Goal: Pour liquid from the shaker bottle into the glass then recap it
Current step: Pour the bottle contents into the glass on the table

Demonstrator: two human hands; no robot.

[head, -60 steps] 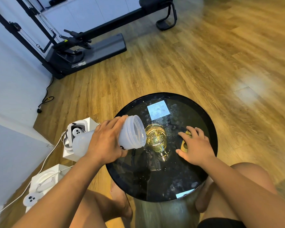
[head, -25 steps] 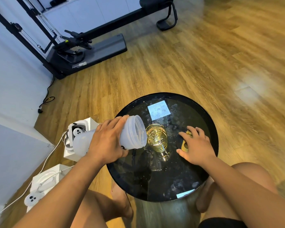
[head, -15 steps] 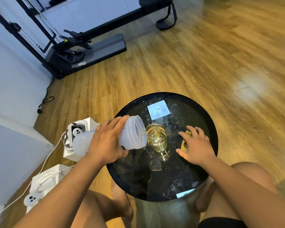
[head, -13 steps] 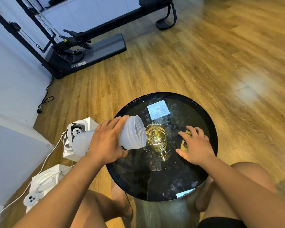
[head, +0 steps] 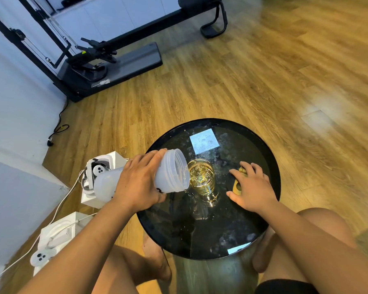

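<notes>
My left hand grips a translucent white shaker bottle, uncapped and tipped almost level. Its open mouth hangs over the left rim of a clear glass. The glass stands on a round black glass table and holds bubbling yellowish liquid nearly to the brim. To the right of the glass, my right hand lies flat, fingers spread, over a yellow-and-black cap on the table. Most of the cap is hidden under the palm.
White boxes with a headset and a controller sit on the wooden floor left of the table, with a white cable. A black exercise machine stands at the back left. My bare knees flank the table's near edge.
The liquid in the glass has risen a little and keeps churning. Both hands and the tipped bottle have held their places.
</notes>
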